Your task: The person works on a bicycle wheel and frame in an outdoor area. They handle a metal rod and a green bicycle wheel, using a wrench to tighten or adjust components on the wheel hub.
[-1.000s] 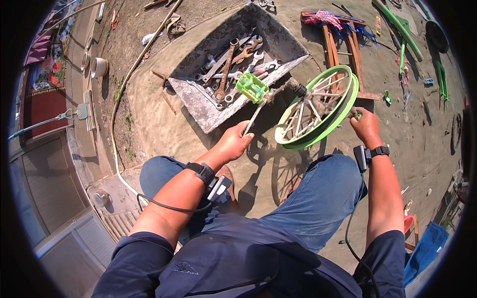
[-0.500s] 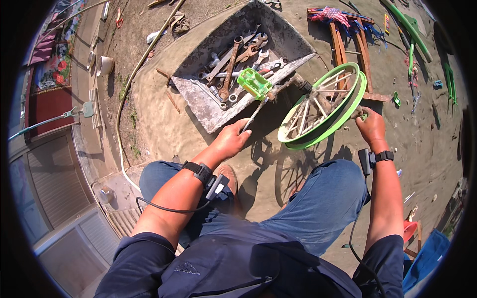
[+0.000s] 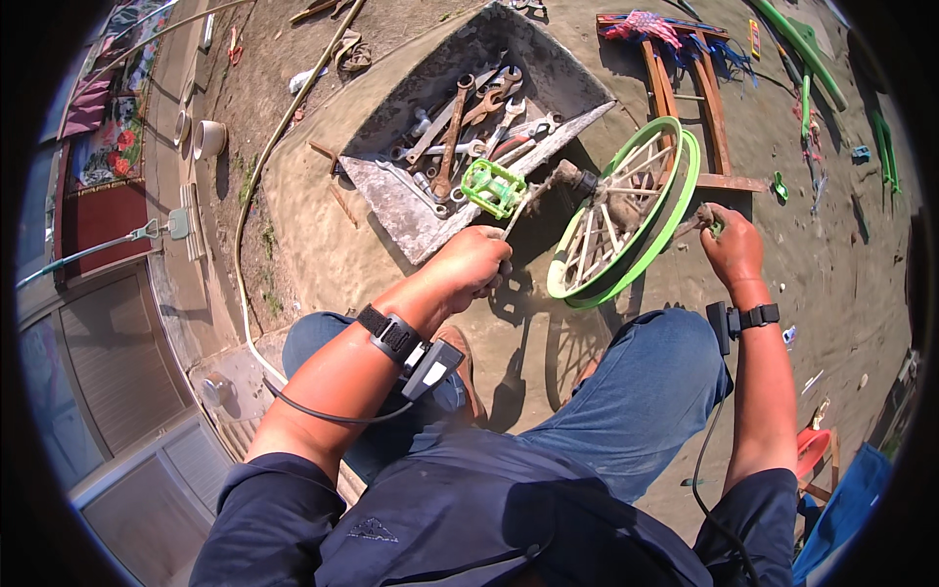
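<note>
A small wheel (image 3: 633,256) with a green rim and pale spokes is held tilted above the ground in front of my knees. From its hub a rusty crank arm (image 3: 559,176) reaches left to a bright green pedal (image 3: 494,189). My left hand (image 3: 476,264) is closed round a thin metal wrench (image 3: 514,215), whose upper end meets the joint between pedal and crank; the palm hides the rest. To the right of the wheel, my right hand (image 3: 732,245) grips the end of the opposite crank arm (image 3: 693,221), partly covered by the fingers.
Just behind the pedal sits a worn metal tray (image 3: 391,210) heaped with rusty wrenches (image 3: 452,137) and other tools. A brown wooden frame (image 3: 712,108) lies beyond the wheel. Green tubes (image 3: 802,49) are at the far right, and a hose (image 3: 243,235) runs along the left.
My left hand has rolled over into a tighter fist, and the wrench has swung with it. The pedal and wheel have shifted slightly left and nearer.
</note>
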Demonstrator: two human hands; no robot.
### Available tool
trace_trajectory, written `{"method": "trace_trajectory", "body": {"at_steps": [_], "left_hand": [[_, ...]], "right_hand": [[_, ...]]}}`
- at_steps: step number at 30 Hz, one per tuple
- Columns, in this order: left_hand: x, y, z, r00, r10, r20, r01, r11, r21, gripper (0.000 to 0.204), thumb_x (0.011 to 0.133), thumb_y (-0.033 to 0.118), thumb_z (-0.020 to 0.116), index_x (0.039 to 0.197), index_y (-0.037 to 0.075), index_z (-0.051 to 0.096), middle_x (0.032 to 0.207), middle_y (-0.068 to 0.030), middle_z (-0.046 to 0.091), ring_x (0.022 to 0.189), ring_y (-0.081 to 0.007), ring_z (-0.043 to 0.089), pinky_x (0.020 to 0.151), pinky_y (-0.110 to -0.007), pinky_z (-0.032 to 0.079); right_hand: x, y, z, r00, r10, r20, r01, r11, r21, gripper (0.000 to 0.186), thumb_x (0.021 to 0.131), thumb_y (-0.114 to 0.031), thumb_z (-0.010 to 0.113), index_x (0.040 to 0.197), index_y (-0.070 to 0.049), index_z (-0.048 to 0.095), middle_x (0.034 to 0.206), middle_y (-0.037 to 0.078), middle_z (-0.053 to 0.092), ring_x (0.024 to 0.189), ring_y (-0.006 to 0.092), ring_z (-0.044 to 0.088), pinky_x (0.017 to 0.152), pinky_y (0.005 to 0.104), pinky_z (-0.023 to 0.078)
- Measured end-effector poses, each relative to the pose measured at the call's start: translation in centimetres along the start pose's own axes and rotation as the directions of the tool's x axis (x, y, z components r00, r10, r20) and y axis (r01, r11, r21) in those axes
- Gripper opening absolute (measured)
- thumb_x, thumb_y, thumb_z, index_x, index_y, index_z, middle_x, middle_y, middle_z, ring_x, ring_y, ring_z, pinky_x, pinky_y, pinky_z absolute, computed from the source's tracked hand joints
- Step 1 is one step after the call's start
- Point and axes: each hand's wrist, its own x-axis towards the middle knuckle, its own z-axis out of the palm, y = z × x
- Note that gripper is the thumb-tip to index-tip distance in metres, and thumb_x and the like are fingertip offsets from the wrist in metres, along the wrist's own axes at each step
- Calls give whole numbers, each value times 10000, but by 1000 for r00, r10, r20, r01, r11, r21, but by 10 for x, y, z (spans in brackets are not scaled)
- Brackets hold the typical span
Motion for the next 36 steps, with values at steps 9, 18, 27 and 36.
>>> {"method": "trace_trajectory", "body": {"at_steps": [9, 18, 27, 36], "left_hand": [[28, -27, 5, 999, 26, -33, -20, 987, 159, 187, 948, 226, 552, 864, 59, 562, 621, -7, 489, 486, -121, 434, 434, -306, 326], [54, -58, 12, 930, 360, -74, -283, 831, 479, 198, 929, 214, 587, 983, 25, 616, 761, -19, 580, 707, -102, 512, 651, -300, 451], [56, -54, 15, 920, 385, -77, -323, 853, 410, 188, 938, 205, 576, 987, 25, 594, 701, -40, 568, 589, -135, 531, 542, -327, 436], [36, -49, 9, 983, 176, -43, -161, 959, 235, 162, 957, 242, 584, 941, 82, 598, 631, 67, 451, 486, -49, 368, 420, -258, 279]], "right_hand": [[-4, 19, 7, 988, 145, 43, -147, 989, 26, 329, 737, -232, 662, 1054, -162, 719, 982, 131, 700, 878, 351, 659, 771, 435, 544], [-13, 24, -3, 982, 172, 76, -178, 980, 87, 295, 743, -226, 658, 1017, -145, 730, 919, 160, 701, 845, 373, 661, 750, 433, 543], [-10, 23, -5, 982, 169, 86, -176, 980, 92, 286, 746, -217, 655, 1014, -149, 726, 904, 161, 698, 836, 378, 659, 743, 431, 543], [-9, 10, -20, 968, 16, 251, -55, 988, 147, 527, 781, -257, 669, 1282, -113, 593, 1224, 157, 628, 1088, 329, 615, 926, 408, 487]]}}
